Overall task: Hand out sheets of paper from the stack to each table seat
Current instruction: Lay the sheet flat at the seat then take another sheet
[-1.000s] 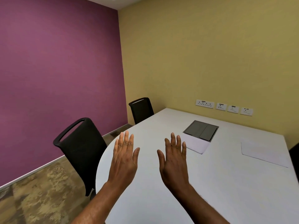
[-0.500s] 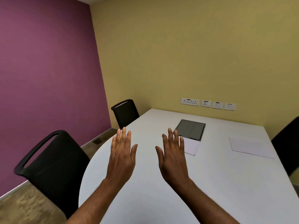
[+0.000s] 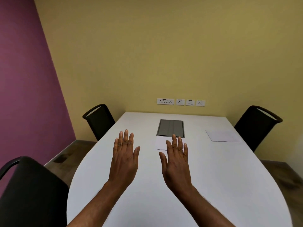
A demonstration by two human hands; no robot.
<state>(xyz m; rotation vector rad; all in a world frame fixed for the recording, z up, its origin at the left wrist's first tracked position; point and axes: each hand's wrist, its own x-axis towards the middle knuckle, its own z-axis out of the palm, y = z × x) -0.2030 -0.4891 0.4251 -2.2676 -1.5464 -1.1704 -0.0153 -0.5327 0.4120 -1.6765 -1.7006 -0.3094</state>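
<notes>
A white table (image 3: 213, 185) with a rounded near end and a straight far edge set against the yellow wall carries everything. Sunk flush into its top, near the middle of the far end, is a grey cable-box lid (image 3: 170, 128). A white sheet of paper (image 3: 160, 143) lies flat just in front of that lid, its far edge touching or nearly touching the lid's near side. A second white sheet (image 3: 223, 136) lies flat near the right edge, well apart from the first, slightly skewed to the table's edge.
</notes>
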